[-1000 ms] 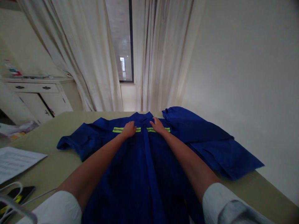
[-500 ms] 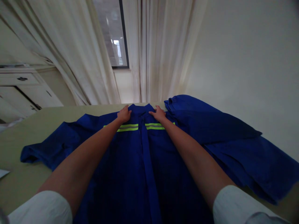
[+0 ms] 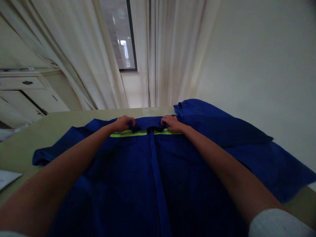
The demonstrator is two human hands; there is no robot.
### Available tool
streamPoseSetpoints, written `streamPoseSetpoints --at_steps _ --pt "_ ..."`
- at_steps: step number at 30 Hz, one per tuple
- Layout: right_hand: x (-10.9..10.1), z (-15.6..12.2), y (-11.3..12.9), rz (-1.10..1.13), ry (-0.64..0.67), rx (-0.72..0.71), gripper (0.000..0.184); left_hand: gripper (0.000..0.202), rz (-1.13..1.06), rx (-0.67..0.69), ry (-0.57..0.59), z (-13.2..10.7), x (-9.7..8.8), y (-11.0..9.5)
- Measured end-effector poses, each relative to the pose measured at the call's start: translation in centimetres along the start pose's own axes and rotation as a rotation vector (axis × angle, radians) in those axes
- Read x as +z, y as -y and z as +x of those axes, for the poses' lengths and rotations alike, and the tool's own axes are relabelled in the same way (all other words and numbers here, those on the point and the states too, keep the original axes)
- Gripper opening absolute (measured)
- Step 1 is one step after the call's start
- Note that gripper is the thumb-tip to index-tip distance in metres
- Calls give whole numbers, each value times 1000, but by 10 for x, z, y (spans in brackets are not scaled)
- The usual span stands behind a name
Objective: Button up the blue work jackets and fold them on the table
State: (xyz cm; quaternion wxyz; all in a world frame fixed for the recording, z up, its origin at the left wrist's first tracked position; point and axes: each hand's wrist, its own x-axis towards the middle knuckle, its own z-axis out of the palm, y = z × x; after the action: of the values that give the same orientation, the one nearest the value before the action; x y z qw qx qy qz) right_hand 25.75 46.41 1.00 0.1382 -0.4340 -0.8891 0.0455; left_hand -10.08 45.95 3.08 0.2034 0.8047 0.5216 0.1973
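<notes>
While the blue work jacket [image 3: 197,174] lies flat and front up on the desk [image 3: 24,154], the left hand [image 3: 122,123] and right hand [image 3: 172,123] sit at the two ends of its collar [image 3: 148,122]. Both are curled over the edge, apparently pinching the cloth, though the exact finger grip is partly hidden. Hands are well apart, neither spread flat. Collar points toward the far desk edge, with the centre placket [image 3: 158,184] running back toward the person and a yellow-green reflective stripe [image 3: 128,134] just below the collar. Left sleeve [image 3: 56,141] lies out to the left; right sleeve [image 3: 271,174] lies in a wide layer to the right. Step in hand looks like straightening the collar. Next move likely calls for keeping both pinches level so the stripe stays even. Sheet of paper [image 3: 7,179] lies at the left desk edge.
</notes>
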Motion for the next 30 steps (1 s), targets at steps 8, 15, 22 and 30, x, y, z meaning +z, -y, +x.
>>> streamPoseSetpoints --at_steps 8,15,22,30 --pt "5 -28 75 -12 41 72 50 73 360 14 61 -60 38 -52" --pt "-42 -128 185 106 -114 -66 23 32 247 184 -58 -167 28 -180" --pt "-53 -323 302 310 151 -203 45 26 349 292 -25 -372 95 -259" --pt "-19 -388 318 214 96 42 78 66 225 307 -125 -440 162 -253"
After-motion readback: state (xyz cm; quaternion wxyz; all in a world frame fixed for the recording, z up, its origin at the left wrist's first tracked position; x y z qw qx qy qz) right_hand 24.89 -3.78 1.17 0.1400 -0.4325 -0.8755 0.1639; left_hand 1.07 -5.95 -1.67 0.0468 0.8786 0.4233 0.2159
